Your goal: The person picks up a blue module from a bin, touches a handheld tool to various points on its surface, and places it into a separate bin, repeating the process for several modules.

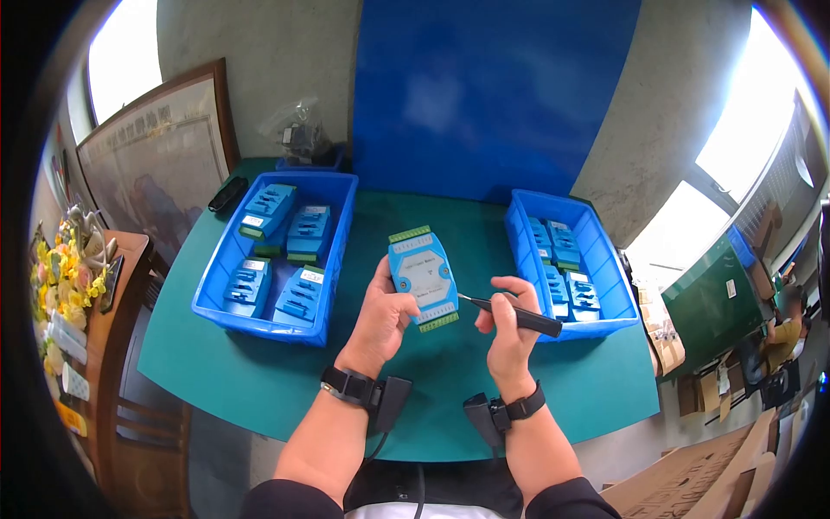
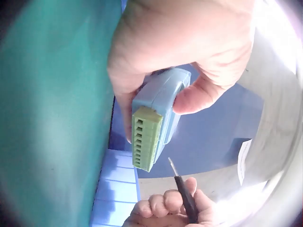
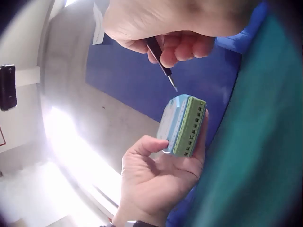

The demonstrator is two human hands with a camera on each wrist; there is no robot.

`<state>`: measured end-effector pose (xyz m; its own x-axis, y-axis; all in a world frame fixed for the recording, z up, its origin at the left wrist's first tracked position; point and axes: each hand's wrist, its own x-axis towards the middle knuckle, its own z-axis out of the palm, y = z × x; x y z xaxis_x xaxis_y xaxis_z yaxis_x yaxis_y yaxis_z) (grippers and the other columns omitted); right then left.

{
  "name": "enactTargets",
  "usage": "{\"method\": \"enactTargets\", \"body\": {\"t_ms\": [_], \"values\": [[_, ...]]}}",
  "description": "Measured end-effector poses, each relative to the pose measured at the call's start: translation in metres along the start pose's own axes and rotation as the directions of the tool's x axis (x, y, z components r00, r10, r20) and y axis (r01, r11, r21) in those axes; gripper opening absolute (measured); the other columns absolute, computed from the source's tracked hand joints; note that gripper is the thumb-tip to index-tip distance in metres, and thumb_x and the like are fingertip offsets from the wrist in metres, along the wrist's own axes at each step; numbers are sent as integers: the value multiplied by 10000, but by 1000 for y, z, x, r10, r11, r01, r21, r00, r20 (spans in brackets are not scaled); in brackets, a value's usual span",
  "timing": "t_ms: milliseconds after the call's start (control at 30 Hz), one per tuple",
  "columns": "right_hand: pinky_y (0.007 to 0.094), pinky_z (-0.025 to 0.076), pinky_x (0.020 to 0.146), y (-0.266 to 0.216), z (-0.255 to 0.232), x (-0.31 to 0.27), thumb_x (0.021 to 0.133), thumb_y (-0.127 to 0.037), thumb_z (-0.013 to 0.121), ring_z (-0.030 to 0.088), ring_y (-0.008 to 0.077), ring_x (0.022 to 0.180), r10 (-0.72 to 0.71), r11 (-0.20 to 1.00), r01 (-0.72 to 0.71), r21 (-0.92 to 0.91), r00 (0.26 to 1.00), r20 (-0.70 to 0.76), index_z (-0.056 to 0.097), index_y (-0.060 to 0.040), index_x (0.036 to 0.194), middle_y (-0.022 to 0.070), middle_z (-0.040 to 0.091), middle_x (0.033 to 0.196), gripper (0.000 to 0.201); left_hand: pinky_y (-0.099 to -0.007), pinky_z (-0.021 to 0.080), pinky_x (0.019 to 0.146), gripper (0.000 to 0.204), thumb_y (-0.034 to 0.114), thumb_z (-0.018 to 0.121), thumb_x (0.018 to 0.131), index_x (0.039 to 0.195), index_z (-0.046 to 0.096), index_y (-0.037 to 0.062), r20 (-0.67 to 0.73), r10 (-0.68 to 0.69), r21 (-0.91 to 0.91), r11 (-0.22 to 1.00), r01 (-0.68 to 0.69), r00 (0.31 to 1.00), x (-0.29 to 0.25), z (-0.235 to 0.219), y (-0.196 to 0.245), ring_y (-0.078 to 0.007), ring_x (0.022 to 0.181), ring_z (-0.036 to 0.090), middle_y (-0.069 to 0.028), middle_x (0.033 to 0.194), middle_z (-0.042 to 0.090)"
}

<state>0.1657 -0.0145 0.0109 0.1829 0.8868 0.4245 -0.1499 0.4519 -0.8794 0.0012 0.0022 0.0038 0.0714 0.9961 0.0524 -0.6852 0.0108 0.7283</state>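
Observation:
My left hand [image 1: 378,318] grips a light blue electronic module [image 1: 426,275] above the table, thumb on its labelled face and fingers behind. Green screw terminal blocks [image 3: 190,127] line both ends of the module, and its grey label faces up. In my right hand [image 1: 512,339] is a small screwdriver [image 1: 538,323] with a black handle and thin metal shaft, pinched between thumb and fingers. Its tip points at the module's right side, near the lower terminal block in the head view. Seen from the left wrist, the screwdriver [image 2: 187,201] stands a little apart from the module.
A blue bin [image 1: 340,259] at the left holds several similar modules [image 1: 300,296]. Another blue bin [image 1: 612,275] at the right holds more modules [image 1: 582,292]. Both stand on the green table [image 1: 415,398]. A black object [image 1: 227,196] lies beside the left bin.

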Motion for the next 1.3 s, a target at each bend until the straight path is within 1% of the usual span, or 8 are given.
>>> {"method": "enactTargets", "body": {"t_ms": [167,367,567,700,933,1033,1167,1300], "values": [[201,434,540,9,-1,-1,923,-100,566,555,71,602,-92,993,93,-74,996,21,522,-18,915,32,583,692,93,-348,505,935,771,-162,434,550,1296,432,30,27,-47,53,998,45,999,-2,3,0,-267,1142,565,-118,1200,557],[222,470,550,12,0,-1,913,-100,580,588,81,636,-33,983,46,-179,997,77,529,-3,902,52,614,727,110,-342,498,940,767,-162,439,552,1296,433,27,70,-27,92,996,20,997,1,2,-5,-253,1140,565,-106,1202,554],[234,502,593,-1,4,-11,877,-64,596,625,103,659,-11,998,22,-51,981,194,544,-1,915,53,636,737,89,-358,498,924,786,-172,449,546,1296,452,61,132,-34,116,993,18,991,1,-1,-11,-253,1117,578,-98,1184,578],[242,500,574,-2,12,-11,824,-31,637,651,124,640,-91,954,183,-239,932,351,602,-1,869,83,658,720,65,-306,474,934,801,-149,477,534,1309,442,53,144,-107,210,975,76,984,0,2,-11,-224,1105,575,-95,1193,575],[236,487,602,6,-2,-6,861,-58,609,616,91,673,-174,972,179,-152,984,48,564,5,932,59,640,753,105,-313,453,966,816,-132,480,505,1302,453,39,226,-123,203,976,76,966,-3,7,-8,-230,1140,555,-94,1219,564],[226,475,598,8,-2,-1,877,-66,604,592,90,658,-189,941,213,-263,975,115,563,2,956,51,629,772,111,-323,460,960,830,-137,474,491,1303,460,37,234,-151,204,973,103,961,-3,6,-7,-235,1149,552,-93,1230,563],[234,498,629,0,-2,0,911,-77,588,611,102,722,-179,975,157,-156,974,-141,575,0,998,70,636,830,117,-347,473,951,830,-140,455,487,1299,466,29,216,-138,111,987,116,967,-5,6,-3,-246,1137,566,-98,1207,575],[240,484,676,-2,0,6,965,-158,529,638,144,882,-277,939,249,-238,956,-92,580,-37,1117,86,671,996,202,-351,470,961,841,-144,455,472,1293,475,38,177,-98,62,994,88,979,-4,3,5,-256,1121,579,-97,1201,583]]}}
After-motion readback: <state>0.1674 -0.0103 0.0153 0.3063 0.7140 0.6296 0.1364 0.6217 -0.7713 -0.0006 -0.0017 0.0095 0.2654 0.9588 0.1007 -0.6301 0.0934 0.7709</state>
